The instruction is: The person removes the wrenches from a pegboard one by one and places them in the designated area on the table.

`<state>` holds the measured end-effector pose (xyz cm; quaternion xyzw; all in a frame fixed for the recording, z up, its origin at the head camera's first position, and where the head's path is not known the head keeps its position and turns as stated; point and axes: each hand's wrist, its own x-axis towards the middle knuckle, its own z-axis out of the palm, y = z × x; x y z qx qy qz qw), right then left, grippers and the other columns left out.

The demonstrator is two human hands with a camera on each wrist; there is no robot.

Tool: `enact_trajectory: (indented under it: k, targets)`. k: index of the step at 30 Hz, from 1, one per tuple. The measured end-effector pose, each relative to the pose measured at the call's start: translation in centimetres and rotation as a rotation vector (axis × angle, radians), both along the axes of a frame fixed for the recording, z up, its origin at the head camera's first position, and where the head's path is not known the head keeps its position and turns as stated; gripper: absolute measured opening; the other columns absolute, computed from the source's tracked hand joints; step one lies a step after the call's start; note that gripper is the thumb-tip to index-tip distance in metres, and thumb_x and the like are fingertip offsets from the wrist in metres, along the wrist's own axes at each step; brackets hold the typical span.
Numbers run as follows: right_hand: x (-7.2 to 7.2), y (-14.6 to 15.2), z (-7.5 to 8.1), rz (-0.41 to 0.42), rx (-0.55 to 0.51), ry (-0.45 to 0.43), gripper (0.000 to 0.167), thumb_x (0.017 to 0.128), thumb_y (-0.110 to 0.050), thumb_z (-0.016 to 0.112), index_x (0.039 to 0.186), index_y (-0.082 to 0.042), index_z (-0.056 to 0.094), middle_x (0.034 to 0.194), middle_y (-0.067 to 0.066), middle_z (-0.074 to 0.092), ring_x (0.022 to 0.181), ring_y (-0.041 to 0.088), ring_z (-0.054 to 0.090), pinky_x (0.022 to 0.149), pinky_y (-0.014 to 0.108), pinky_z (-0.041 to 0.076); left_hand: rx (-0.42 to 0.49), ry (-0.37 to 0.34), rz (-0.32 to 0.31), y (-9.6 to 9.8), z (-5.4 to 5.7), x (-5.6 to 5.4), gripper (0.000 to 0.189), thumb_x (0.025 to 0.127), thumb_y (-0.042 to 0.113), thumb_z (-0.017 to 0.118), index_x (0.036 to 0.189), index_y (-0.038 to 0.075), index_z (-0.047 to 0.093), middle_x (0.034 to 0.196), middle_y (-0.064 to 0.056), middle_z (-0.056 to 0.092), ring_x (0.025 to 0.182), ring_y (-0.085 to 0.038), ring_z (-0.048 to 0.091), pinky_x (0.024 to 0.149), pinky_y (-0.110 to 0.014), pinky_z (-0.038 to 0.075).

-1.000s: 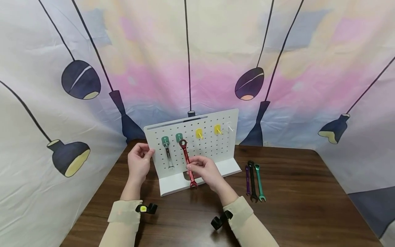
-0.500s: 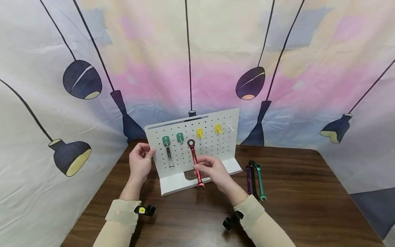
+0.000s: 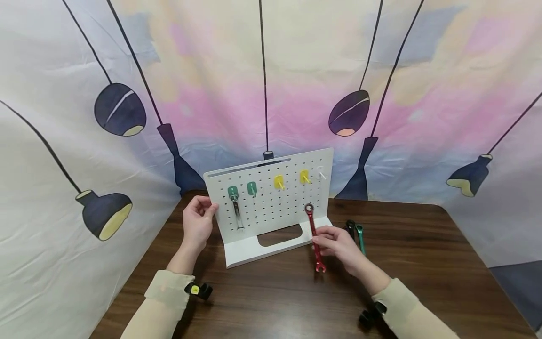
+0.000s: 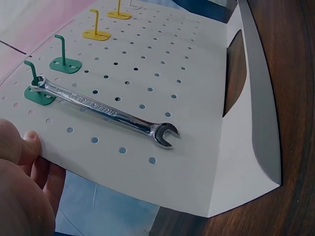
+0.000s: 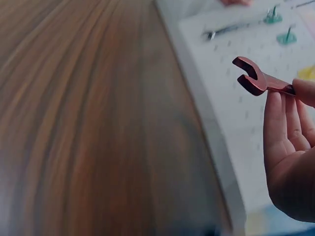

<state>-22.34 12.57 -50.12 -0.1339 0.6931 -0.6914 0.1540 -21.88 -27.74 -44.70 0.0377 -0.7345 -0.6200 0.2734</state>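
My left hand [image 3: 199, 223] grips the left edge of a white pegboard stand [image 3: 271, 207], thumb on the front face and fingers behind. A silver combination wrench [image 4: 98, 105] hangs by its ring end from the leftmost green hook [image 4: 30, 69]. Held upright between the thumb and fingers of my right hand [image 3: 340, 247] is a red combination wrench [image 3: 313, 230], its ring end up and open end down. It is in front of the board's lower right corner. The right wrist view shows the red open end [image 5: 253, 78] jutting past my fingertips.
Another green hook [image 3: 251, 189], two yellow hooks including one on the left [image 3: 279, 182], and a clear hook [image 3: 322, 173] carry nothing. Right of the board, a black wrench [image 3: 350, 227] and a green wrench [image 3: 360, 239] lie on the wooden table [image 3: 423, 263], partly behind my right hand.
My right hand has carried the red wrench from near the second green hook rightward and down, to the board's right end. The left hand keeps its grip on the board's edge.
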Motion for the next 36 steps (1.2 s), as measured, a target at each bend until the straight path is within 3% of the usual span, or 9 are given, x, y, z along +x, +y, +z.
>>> enact_trajectory:
  k: [7, 14, 25, 36]
  targets:
    - [0.2, 6.1, -0.8, -0.071, 0.145, -0.023, 0.043, 0.104, -0.019, 0.072, 0.133, 0.011, 0.059, 0.113, 0.018, 0.076, 0.093, 0.014, 0.073, 0.080, 0.033, 0.061, -0.003, -0.026, 0.012, -0.2, -0.3, 0.1, 0.014, 0.101, -0.001, 0.072, 0.112, -0.004, 0.064, 0.099, -0.005, 0.063, 0.081, -0.016, 0.053, 0.066, -0.019, 0.045]
    - [-0.1, 10.1, -0.4, -0.121, 0.178, 0.000, 0.045, 0.105, -0.016, 0.071, 0.135, 0.015, 0.057, 0.112, 0.014, 0.075, 0.091, 0.013, 0.073, 0.079, 0.033, 0.062, 0.004, -0.010, 0.003, -0.5, 0.0, 0.4, 0.014, 0.100, -0.004, 0.073, 0.110, -0.006, 0.064, 0.098, -0.006, 0.063, 0.079, -0.015, 0.054, 0.067, -0.019, 0.045]
    - [-0.2, 13.2, -1.1, -0.200, 0.254, -0.060, 0.051, 0.105, -0.020, 0.072, 0.139, 0.014, 0.055, 0.115, 0.014, 0.075, 0.093, 0.015, 0.074, 0.081, 0.034, 0.063, -0.002, -0.039, -0.022, -0.5, 0.2, 0.3, 0.015, 0.100, -0.004, 0.071, 0.110, -0.007, 0.060, 0.099, -0.007, 0.061, 0.081, -0.014, 0.054, 0.070, -0.018, 0.048]
    - [0.4, 15.4, -1.7, -0.204, 0.395, -0.081, 0.058, 0.107, -0.025, 0.069, 0.144, 0.016, 0.052, 0.127, 0.016, 0.071, 0.104, 0.015, 0.072, 0.085, 0.037, 0.062, -0.011, -0.030, -0.030, -0.1, 0.3, -0.2, 0.012, 0.101, -0.006, 0.069, 0.108, -0.004, 0.060, 0.099, -0.008, 0.061, 0.082, -0.016, 0.056, 0.068, -0.020, 0.047]
